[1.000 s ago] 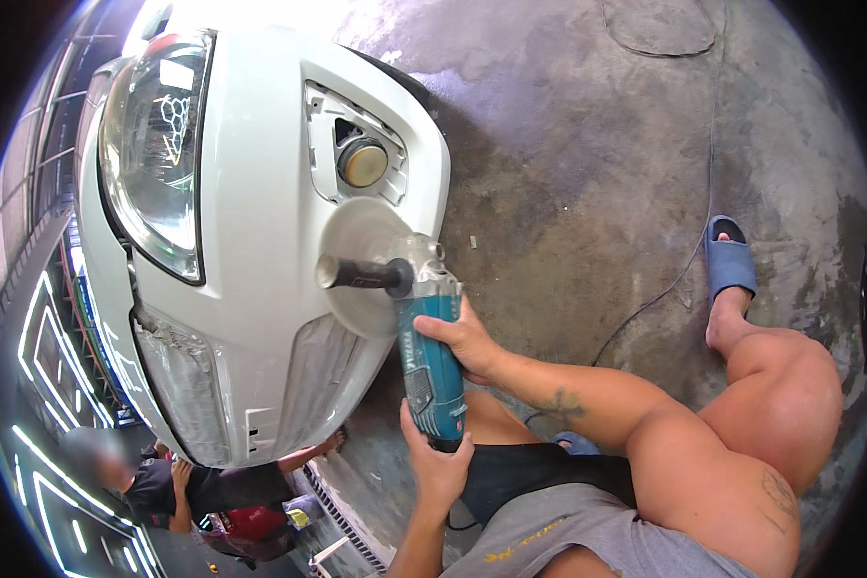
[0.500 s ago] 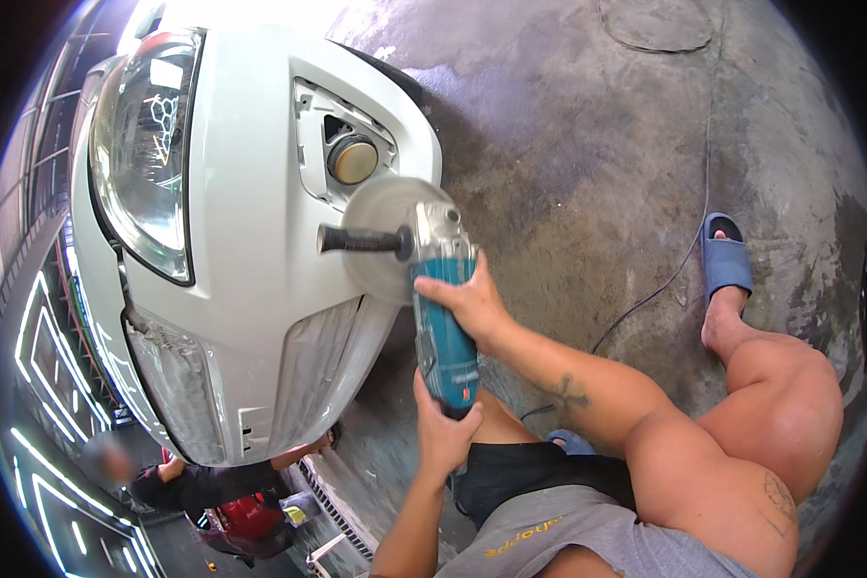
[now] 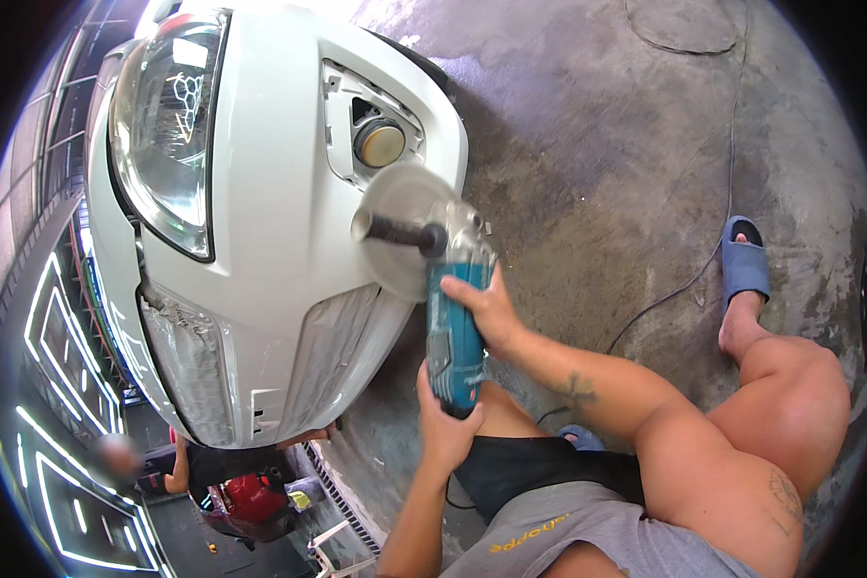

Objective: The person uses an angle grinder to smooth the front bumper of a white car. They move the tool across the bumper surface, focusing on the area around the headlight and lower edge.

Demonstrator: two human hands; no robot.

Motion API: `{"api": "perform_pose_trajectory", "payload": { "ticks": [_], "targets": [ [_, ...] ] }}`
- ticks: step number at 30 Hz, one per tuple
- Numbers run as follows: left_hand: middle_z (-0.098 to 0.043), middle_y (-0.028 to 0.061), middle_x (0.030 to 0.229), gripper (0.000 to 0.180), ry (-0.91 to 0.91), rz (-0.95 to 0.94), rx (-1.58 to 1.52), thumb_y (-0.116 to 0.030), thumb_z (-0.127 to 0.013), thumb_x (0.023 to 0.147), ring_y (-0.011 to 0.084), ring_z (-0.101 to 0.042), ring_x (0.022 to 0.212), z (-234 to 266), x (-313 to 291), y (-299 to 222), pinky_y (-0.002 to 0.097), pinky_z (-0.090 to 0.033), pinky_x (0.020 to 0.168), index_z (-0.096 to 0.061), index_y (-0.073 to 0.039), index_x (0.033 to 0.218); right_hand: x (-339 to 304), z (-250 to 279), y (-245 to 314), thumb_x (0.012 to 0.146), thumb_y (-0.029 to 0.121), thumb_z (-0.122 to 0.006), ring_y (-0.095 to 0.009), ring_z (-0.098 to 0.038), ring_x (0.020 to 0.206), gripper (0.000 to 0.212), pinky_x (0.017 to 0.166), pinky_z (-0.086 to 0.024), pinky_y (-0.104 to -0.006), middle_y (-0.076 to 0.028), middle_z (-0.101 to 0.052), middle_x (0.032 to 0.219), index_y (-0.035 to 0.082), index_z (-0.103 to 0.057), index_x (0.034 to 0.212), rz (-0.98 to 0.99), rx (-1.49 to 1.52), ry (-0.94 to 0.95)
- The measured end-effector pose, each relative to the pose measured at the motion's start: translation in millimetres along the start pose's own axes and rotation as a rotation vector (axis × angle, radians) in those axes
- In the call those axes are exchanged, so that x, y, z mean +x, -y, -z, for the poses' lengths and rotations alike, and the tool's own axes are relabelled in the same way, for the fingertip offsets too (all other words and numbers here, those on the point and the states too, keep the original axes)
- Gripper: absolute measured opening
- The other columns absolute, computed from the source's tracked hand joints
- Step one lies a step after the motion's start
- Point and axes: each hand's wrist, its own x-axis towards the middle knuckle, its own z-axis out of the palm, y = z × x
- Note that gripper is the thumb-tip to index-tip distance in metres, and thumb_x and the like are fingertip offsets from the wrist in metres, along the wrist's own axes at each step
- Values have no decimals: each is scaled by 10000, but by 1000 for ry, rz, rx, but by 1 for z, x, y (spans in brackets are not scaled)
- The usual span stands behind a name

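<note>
Both my hands grip a teal power polisher (image 3: 458, 337) with a silver head and a black side handle (image 3: 400, 233). My right hand (image 3: 486, 306) is closed round the body just behind the head, thumb across the top. My left hand (image 3: 443, 429) wraps the rear end. The round disc (image 3: 395, 197) is a pale grey blur. It lies over the white car bumper (image 3: 289, 279), between the fog lamp opening and the lower recess; whether it touches the paint I cannot tell. A round fog lamp (image 3: 380, 144) sits in the opening just above the disc.
A clear headlight (image 3: 169, 144) is at the left. A dark cord (image 3: 674, 289) runs over the concrete floor (image 3: 588, 193). My foot in a blue slide sandal (image 3: 745, 260) stands at the right. Beyond the bumper, another person (image 3: 169, 467) is near a red object (image 3: 255, 496).
The view has shifted, so the car sits farther right and higher. Against the bumper, the disc has moved slightly down and left. The side handle has tilted. The other person's arm has moved.
</note>
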Motion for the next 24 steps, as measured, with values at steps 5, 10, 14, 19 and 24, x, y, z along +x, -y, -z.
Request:
{"api": "perform_pose_trajectory", "payload": {
  "ticks": [5, 10, 14, 19, 24],
  "targets": [
    [-548, 220, 1503, 1130, -164, 129, 94, -26, -847, 778, 305, -635, 1317, 43, -66, 10, 413, -515, 1117, -216, -19, 1715, -50, -30, -53, 912, 234, -898, -217, -650, 1213, 878, 1060, -573, -419, -102, -614, 1347, 89, -348, 1580, -106, 113, 159],
    [-545, 219, 1472, 1119, -249, 80, 194, -34, -824, 743, 312, -626, 1279, 94, -95, 35, 413, -505, 1108, -254, -9, 1705, -79, -62, -78, 819, 295, -1007, -220, -544, 1388, 1129, 1212, -449, -413, -111, -557, 1492, 31, -292, 1653, -170, 111, 363],
    [-588, 224, 1447, 1102, -198, -1, 326, -56, -834, 754, 320, -658, 1260, 98, -79, 44, 423, -524, 1088, -273, -7, 1700, -67, -52, -96, 824, 290, -1001, -205, -562, 1352, 1071, 1191, -467, -410, -103, -578, 1463, 38, -339, 1628, -94, 40, 326],
    [-719, 253, 1318, 1092, -28, 135, 265, -78, -836, 778, 338, -757, 1175, 74, -46, 39, 437, -577, 1012, -277, -48, 1715, -57, -4, -86, 933, 342, -893, -218, -678, 1202, 786, 1064, -583, -416, -96, -648, 1313, 60, -425, 1499, -210, 22, 86],
    [-775, 224, 1202, 1092, -39, 111, 219, -69, -834, 772, 336, -789, 1100, 69, -48, 52, 437, -588, 982, -281, -73, 1715, -56, 2, -82, 928, 354, -901, -209, -664, 1222, 821, 1079, -571, -414, -102, -640, 1331, 73, -416, 1527, -277, 11, 137]
  ]
}}
